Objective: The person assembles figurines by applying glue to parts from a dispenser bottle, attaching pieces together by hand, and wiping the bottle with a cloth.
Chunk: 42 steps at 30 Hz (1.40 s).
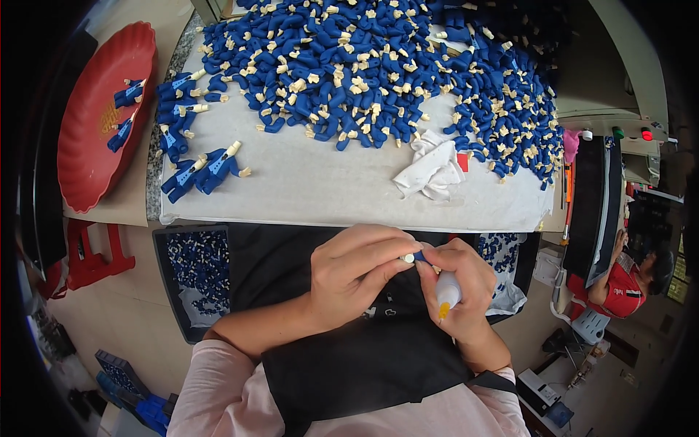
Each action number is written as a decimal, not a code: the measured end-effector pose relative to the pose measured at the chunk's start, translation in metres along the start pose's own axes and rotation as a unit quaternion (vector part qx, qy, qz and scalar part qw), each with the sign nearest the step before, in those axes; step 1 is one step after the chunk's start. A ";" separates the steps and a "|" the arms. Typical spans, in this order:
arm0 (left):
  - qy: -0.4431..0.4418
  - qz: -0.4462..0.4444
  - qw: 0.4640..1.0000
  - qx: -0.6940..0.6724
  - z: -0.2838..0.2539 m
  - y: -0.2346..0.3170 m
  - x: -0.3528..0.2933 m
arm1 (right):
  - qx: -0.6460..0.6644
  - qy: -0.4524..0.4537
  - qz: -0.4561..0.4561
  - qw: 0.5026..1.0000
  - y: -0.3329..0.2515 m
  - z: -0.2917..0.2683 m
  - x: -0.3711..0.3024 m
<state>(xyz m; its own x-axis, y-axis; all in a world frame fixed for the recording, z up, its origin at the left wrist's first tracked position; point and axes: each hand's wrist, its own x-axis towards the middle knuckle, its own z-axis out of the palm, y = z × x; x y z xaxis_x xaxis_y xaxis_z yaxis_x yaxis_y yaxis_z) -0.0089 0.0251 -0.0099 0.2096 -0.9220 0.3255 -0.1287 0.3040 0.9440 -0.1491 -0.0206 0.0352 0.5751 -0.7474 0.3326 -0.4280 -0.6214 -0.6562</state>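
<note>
In front of my chest my two hands meet over a small doll part. My left hand [357,264] pinches a figure piece with a round cream end [408,258], mostly covered by the fingers. My right hand [468,273] grips a white squeeze bottle [448,288] with a yellow tip pointing down toward me. Its thumb and finger also touch a bit of blue [420,256] beside the cream end; whether that is a separate arm piece I cannot tell. On the table, a big heap of blue arm pieces [342,80] with cream hands lies beyond.
Several headless blue-suited figures [207,171] lie at the table's left. A red scalloped tray [80,156] holds two more. A crumpled white cloth [431,169] lies near the middle. Bins of parts [198,273] stand below the table edge. A person in red [625,291] sits at the right.
</note>
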 end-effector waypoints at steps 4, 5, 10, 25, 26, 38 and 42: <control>0.007 0.007 1.000 -0.017 0.001 -0.001 -0.001 | 0.000 -0.014 -0.019 1.000 0.000 -0.002 0.000; 0.005 0.009 1.000 -0.018 0.001 -0.002 -0.002 | -0.001 -0.012 -0.019 1.000 0.001 -0.002 0.000; 0.011 -0.037 0.998 -0.045 0.003 -0.003 -0.003 | 0.030 -0.039 0.035 0.998 0.005 -0.004 0.002; 0.013 -0.187 0.971 -0.150 0.006 -0.006 0.001 | 0.045 -0.102 0.096 0.989 0.011 -0.005 0.015; 0.013 -0.188 0.971 -0.149 0.006 -0.007 0.001 | 0.044 -0.100 0.096 0.989 0.011 -0.004 0.015; 0.018 -0.181 0.976 -0.124 0.007 -0.007 0.002 | 0.045 -0.092 0.100 0.990 0.014 -0.001 0.013; 0.017 -0.183 0.974 -0.129 0.007 -0.008 0.002 | 0.033 -0.096 0.086 0.991 0.015 -0.002 0.013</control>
<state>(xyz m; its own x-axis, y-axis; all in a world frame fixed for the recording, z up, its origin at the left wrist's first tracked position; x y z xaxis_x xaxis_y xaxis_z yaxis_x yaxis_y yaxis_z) -0.0146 0.0193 -0.0174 0.2273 -0.9731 -0.0385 0.2076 0.0098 0.9782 -0.1490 -0.0398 0.0311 0.6222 -0.7785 0.0823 -0.4883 -0.4681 -0.7365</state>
